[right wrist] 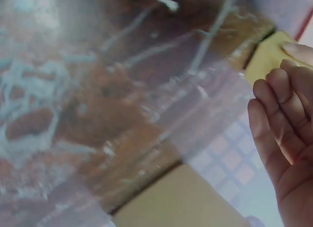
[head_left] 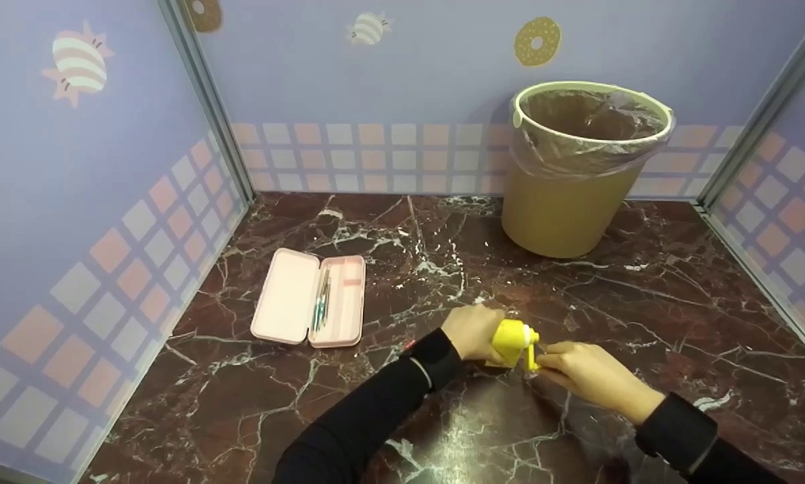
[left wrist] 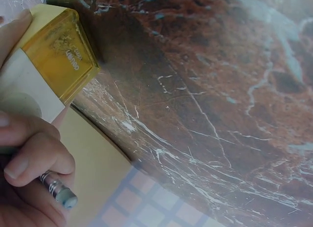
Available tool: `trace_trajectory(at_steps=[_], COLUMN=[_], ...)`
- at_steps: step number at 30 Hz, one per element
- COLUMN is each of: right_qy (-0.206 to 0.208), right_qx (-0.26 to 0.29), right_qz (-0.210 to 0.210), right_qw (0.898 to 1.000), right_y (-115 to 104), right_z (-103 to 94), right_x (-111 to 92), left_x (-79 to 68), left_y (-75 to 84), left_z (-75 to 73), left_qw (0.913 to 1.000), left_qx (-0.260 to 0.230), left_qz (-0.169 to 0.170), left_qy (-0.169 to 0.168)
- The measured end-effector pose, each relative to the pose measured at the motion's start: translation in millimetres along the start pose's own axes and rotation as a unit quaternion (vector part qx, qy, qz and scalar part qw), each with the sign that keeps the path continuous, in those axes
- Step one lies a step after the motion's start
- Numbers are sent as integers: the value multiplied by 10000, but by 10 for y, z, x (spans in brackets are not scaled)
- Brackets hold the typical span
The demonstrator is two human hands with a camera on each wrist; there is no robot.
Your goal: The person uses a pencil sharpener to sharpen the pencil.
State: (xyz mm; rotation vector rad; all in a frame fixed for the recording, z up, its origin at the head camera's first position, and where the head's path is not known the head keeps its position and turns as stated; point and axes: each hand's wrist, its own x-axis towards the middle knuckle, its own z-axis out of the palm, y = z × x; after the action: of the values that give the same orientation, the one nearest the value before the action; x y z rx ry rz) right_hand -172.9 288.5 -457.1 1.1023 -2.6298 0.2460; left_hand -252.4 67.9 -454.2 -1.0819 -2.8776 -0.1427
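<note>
My left hand (head_left: 471,333) grips a yellow crank pencil sharpener (head_left: 508,341) low over the marble-patterned table. In the left wrist view, the sharpener's see-through drawer (left wrist: 66,48) has shavings inside. A pencil (left wrist: 59,192) pokes out between the curled fingers of that same hand, eraser end showing; its other end is hidden. On the sharpener's right side, my right hand (head_left: 590,373) pinches the yellow crank handle (head_left: 531,357) with thumb and fingertips. The right wrist view has its curled fingers (right wrist: 276,112) overlapping a yellow part of the sharpener (right wrist: 266,56).
An open pink pencil case (head_left: 285,296) lies to the left, with several slim pencils or pens (head_left: 322,302) in it. A beige bin (head_left: 557,208) lined with a clear bag stands at the back right. Small white scraps (head_left: 453,255) dot the table. Patterned walls enclose it.
</note>
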Motion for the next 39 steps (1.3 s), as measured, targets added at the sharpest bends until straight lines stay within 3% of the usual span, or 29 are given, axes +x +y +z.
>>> trace_trajectory(at_steps=[10, 16, 22, 34, 39], right_qy=[732, 858, 708, 157, 42], right_qx=[-412, -691, -866, -519, -426], right_qz=[-434, -448, -177, 680, 797], right_qw=[9955, 9929, 9936, 9962, 9959], right_y=[18, 127, 244, 417, 454], right_z=[-269, -328, -316, -122, -33], right_x=[116, 229, 336, 457, 463], left_x=[-2, -7, -12, -16, -1], left_y=[-16, -14, -8, 23, 25], left_z=[11, 25, 5, -14, -4], left_qw=[9999, 9999, 10000, 10000, 10000], left_qx=[51, 91, 37, 34, 67], left_qz=[-71, -46, -38, -5, -21], left_qy=[-52, 1, -10, -31, 11])
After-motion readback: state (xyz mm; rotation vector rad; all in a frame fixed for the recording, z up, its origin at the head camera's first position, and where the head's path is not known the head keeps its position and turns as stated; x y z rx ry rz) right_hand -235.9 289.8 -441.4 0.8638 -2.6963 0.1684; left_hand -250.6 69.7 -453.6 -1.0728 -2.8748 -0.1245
